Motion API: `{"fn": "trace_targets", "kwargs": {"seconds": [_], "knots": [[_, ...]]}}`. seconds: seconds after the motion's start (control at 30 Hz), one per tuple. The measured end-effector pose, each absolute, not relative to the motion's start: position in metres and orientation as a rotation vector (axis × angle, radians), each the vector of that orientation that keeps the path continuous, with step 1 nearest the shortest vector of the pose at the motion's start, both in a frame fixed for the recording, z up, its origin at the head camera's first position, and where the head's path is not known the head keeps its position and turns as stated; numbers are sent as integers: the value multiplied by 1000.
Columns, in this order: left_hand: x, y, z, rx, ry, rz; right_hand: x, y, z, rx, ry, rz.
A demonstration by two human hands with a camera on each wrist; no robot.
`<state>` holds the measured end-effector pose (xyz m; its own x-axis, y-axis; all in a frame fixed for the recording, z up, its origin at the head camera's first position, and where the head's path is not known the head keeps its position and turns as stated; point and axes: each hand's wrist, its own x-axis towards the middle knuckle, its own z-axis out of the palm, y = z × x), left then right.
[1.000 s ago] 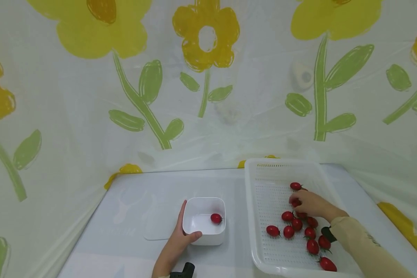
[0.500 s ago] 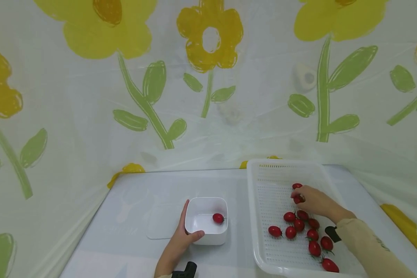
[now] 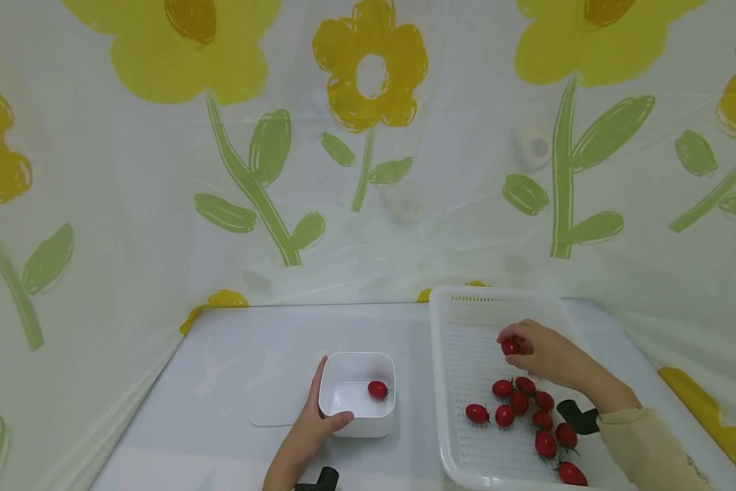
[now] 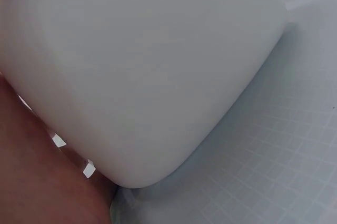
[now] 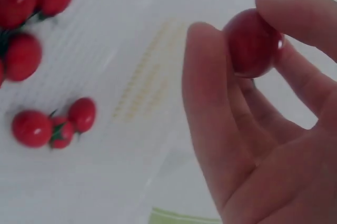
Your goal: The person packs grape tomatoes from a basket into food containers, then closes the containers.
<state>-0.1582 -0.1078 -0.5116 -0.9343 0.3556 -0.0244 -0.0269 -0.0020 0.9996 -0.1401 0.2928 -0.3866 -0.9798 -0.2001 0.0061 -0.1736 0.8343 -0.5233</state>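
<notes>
My right hand (image 3: 550, 353) pinches a cherry tomato (image 3: 510, 346) between thumb and fingertips, above the white perforated basket (image 3: 438, 409). Seen from the right wrist, the held tomato (image 5: 251, 45) is glossy and dark red. Several more cherry tomatoes (image 3: 519, 403) with green stems lie in the basket, nearer to me than the hand. To the left, my left hand (image 3: 306, 428) holds a square white container (image 3: 368, 427) by its near left corner, thumb at the front and fingers along the side. One tomato (image 3: 377, 390) lies inside. The left wrist view shows mostly the container's outer wall (image 4: 152, 66).
A flat translucent lid-like sheet (image 3: 275, 402) lies on the white table (image 3: 232, 450), left of the container. Behind the table hangs a pale curtain (image 3: 441, 225) with printed yellow flowers. The basket's raised rim stands between the container and the loose tomatoes.
The right hand has picked up the pinched tomato and lifted it, moving slightly left over the basket. The left hand keeps its hold on the container; the head view has shifted a little.
</notes>
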Motion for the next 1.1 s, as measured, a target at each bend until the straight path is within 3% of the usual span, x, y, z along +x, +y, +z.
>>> {"fn": "trace_targets", "kwargs": {"seconds": [0.5,1.1], "knots": [[-160,-109,-510,334,2011,2018,-99,241,-364,-451,3106,-1114],[-160,-107,-511,331,2020,1997,-73,175,-379,-141,3061,-1616]]}}
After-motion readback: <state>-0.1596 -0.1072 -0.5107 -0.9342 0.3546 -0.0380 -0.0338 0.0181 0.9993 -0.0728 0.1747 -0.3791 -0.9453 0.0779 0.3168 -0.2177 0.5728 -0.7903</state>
